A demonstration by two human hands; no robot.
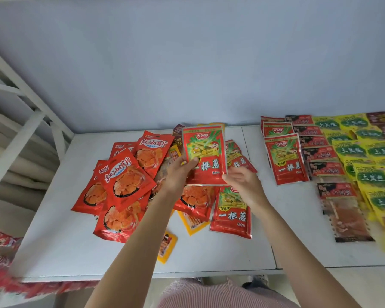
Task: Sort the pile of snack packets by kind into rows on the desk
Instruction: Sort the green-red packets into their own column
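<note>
Red-and-green packet (pixel 204 154), glossy, upright over pile (pixel 129 185).

Both forearms are bare from the lower frame edge up to the hands, with no sleeve, watch, ring or glove visible on them. The left hand (pixel 178 174) and right hand (pixel 242 182) are bare too. Low in the frame, a garment (pixel 209 294) with fine pink-and-white stripes covers the person's body.
</note>
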